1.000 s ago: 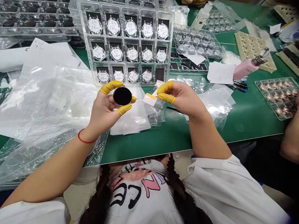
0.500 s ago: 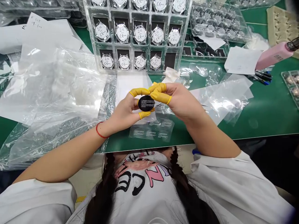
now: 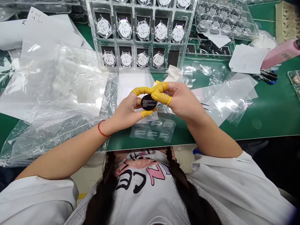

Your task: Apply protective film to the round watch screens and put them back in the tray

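The left hand [image 3: 125, 109] pinches a black printed disc [image 3: 148, 102] by its rim, yellow-cotted fingertips [image 3: 142, 91] above and below it. The right hand [image 3: 181, 101] curls in close — two cotted fingers [image 3: 161, 93] pressed together, touching the left forefinger. Just below lies a clear printed film sheet [image 3: 152, 131]; beyond stands a clear tray of round watches [image 3: 140, 37].

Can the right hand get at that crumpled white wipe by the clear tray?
Probably yes: the right hand is just below the crumpled white wipe, with nothing between. But its fingers are at the black disc, so it would likely leave that first.
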The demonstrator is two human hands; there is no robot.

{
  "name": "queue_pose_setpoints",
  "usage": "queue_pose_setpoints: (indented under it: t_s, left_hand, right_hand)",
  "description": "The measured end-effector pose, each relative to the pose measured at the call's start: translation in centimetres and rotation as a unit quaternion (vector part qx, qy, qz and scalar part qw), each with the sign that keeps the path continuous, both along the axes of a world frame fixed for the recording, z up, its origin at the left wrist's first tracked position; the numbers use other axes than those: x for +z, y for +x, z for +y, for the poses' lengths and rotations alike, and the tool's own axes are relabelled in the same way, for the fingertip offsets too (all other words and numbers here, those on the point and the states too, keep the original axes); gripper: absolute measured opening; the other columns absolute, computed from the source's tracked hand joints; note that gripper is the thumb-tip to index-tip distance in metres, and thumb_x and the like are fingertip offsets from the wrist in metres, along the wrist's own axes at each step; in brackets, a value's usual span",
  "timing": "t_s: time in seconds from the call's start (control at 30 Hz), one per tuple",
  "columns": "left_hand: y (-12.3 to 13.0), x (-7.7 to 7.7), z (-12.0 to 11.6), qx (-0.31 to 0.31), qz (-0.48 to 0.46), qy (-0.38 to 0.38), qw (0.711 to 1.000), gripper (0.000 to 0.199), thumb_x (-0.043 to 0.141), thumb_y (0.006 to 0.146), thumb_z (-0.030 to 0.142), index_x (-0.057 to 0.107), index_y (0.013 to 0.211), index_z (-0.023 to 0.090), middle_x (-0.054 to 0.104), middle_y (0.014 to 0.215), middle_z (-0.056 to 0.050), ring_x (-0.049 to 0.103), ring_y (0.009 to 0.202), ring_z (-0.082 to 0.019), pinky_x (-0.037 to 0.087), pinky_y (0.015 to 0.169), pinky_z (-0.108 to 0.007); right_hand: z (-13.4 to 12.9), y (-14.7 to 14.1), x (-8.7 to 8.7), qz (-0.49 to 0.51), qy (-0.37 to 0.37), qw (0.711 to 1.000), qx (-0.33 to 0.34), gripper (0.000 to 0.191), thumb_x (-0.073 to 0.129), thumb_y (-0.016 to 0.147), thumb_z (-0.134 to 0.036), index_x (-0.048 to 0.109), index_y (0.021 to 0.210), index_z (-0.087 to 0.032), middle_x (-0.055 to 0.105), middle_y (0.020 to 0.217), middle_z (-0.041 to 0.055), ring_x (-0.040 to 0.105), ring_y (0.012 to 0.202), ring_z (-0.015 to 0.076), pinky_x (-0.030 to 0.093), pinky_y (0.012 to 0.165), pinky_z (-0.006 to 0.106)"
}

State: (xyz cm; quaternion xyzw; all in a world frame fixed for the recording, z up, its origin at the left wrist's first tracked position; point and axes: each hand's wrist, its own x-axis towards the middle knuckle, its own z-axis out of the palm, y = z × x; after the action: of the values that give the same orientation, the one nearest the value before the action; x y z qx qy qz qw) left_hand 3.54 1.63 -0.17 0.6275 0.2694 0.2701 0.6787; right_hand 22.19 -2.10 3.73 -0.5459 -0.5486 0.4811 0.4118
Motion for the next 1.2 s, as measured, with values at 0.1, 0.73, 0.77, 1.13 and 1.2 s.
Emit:
queue_pose_setpoints:
  t_s: [0.1,0.73,0.77,1.13,1.2]
  left_hand:
    - [0.06,0.06,0.0,0.0,0.001,0.0,1.0,0.057,0.08,0.074,0.026,0.045,0.119,0.022,0.073,0.1,-0.002,0.076,0.093,-0.02,0.061,0.089,-0.035]
    - [0.03,-0.5,0.0,-0.011,-0.022,0.025,0.999,0.056,0.077,0.078,0.024,0.043,0.122,0.02,0.074,0.097,-0.001,0.076,0.094,-0.018,0.06,0.087,-0.03]
    - [0.03,-0.5,-0.01,-0.011,-0.022,0.023,0.999,0.056,0.077,0.078,0.025,0.043,0.122,0.02,0.074,0.097,-0.001,0.076,0.093,-0.018,0.06,0.087,-0.031]
    - [0.24,0.29,-0.09,0.003,-0.001,-0.022,1.0,0.058,0.081,0.074,0.025,0.045,0.119,0.021,0.073,0.092,0.0,0.076,0.092,-0.019,0.06,0.088,-0.033]
    - [0.28,0.38,-0.14,0.005,0.002,-0.027,1.0,0.059,0.08,0.073,0.024,0.045,0.12,0.021,0.072,0.091,0.0,0.076,0.091,-0.019,0.06,0.086,-0.033]
  right_hand:
    - [-0.01,-0.02,0.07,0.004,-0.001,1.0,-0.002,0.032,0.076,0.076,-0.048,0.064,0.074,-0.018,0.066,0.086,0.0018,0.059,0.085,0.0144,0.047,0.084,0.033]
    - [-0.2,-0.23,0.01,-0.028,0.032,0.999,-0.02,0.031,0.074,0.078,-0.047,0.065,0.077,-0.018,0.068,0.085,0.0023,0.06,0.084,0.0154,0.047,0.086,0.036]
    - [-0.19,-0.23,0.0,-0.027,0.033,0.999,-0.02,0.031,0.074,0.078,-0.047,0.065,0.076,-0.018,0.067,0.085,0.0023,0.06,0.084,0.0154,0.047,0.086,0.036]
    - [-0.14,-0.28,-0.29,-0.03,0.044,0.998,-0.018,0.035,0.075,0.076,-0.052,0.065,0.077,-0.018,0.068,0.085,0.002,0.06,0.083,0.015,0.047,0.084,0.035]
    - [-0.05,-0.09,-0.23,-0.044,0.052,0.998,-0.014,0.035,0.072,0.078,-0.053,0.065,0.078,-0.018,0.068,0.086,0.0022,0.06,0.083,0.0151,0.048,0.083,0.035]
